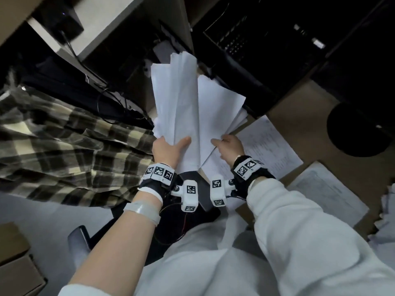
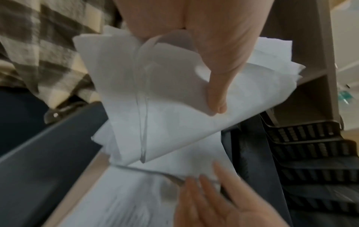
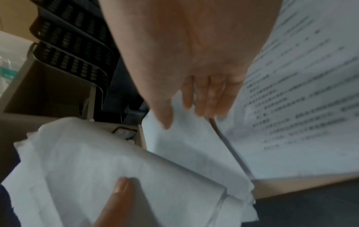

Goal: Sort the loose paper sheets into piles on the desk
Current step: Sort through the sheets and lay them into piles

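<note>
Step in hand: separating sheets from a held bundle. The left hand grips a bent bundle of white paper sheets at frame centre, thumb on top, raised above the surface. The right hand pinches the lower edge of an adjoining sheet. 2 printed sheets lie at centre right. Next move, as judged: draw 1 sheet free and lay it on a matching pile without dragging others.

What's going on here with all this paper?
A person is sorting paper at a desk. The left hand grips a thick bundle of blank sheets, bent and held up off the desk. The right hand pinches the edge of another sheet beside it. Two printed sheets already lie flat on the desk to the right.
</note>
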`<action>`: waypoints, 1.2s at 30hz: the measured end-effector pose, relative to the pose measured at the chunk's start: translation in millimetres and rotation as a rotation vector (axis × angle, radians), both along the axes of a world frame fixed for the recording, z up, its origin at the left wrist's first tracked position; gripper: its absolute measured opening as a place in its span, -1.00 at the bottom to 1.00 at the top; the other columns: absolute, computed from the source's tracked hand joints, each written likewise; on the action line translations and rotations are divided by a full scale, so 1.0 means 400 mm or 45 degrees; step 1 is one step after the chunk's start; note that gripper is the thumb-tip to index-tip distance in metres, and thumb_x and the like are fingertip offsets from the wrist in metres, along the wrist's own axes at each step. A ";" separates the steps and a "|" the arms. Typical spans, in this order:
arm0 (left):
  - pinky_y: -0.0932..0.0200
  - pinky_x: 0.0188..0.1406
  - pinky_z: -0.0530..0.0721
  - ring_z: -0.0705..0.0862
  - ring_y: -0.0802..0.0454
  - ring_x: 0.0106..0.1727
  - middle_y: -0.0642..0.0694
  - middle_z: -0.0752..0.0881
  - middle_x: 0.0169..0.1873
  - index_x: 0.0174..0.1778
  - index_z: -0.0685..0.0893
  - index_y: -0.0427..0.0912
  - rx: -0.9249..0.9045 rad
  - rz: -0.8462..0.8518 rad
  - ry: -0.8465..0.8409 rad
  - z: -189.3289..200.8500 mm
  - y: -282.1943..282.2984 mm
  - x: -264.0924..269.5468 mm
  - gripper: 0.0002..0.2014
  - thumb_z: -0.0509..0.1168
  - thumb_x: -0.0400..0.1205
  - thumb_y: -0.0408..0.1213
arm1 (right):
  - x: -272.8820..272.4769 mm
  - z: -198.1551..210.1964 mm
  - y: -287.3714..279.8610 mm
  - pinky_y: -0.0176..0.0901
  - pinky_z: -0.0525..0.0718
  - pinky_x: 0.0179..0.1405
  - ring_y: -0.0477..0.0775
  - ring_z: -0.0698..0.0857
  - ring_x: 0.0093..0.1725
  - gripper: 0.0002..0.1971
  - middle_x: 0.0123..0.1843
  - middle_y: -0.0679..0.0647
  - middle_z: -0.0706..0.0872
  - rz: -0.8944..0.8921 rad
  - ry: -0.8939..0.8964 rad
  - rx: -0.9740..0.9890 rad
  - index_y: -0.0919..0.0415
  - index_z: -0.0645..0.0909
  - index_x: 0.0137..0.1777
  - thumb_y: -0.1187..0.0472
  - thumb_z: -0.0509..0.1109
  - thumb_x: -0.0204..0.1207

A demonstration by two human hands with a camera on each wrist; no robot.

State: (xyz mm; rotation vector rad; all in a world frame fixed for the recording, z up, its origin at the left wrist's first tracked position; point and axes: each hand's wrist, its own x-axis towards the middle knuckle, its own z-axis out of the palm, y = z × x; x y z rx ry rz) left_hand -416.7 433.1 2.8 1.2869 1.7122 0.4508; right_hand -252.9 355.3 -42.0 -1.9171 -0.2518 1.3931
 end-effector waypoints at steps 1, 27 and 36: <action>0.07 0.08 0.76 0.80 -0.06 -0.03 -0.09 0.83 -0.08 -0.01 0.77 -0.17 -0.004 -0.046 -0.004 0.001 -0.012 0.030 -0.52 0.71 0.26 -0.05 | 0.011 0.027 -0.018 0.01 0.72 0.07 0.09 0.72 0.02 -0.59 0.11 0.09 0.73 -0.036 0.066 0.057 0.21 0.59 0.27 0.04 0.53 0.52; 0.32 -0.28 0.60 0.64 0.23 -0.39 0.08 0.66 -0.44 -0.15 0.71 -0.23 -0.347 -0.407 -0.420 0.087 -0.481 0.358 -0.74 0.19 0.76 -0.25 | 0.269 0.156 -0.560 -0.08 0.60 0.38 -0.17 0.69 0.25 -0.78 0.20 -0.23 0.76 -0.207 -0.049 0.326 -0.24 0.72 0.12 -0.23 0.35 0.60; -0.02 0.20 0.68 0.75 0.01 0.02 -0.05 0.77 -0.04 0.11 0.68 -0.15 -0.459 -0.285 -0.575 0.131 -0.595 0.398 -0.69 0.08 0.79 -0.07 | 0.281 0.190 -0.678 0.00 0.66 0.38 -0.07 0.73 0.28 -0.30 0.31 -0.10 0.74 0.063 0.155 0.370 -0.16 0.47 0.48 0.05 0.68 0.37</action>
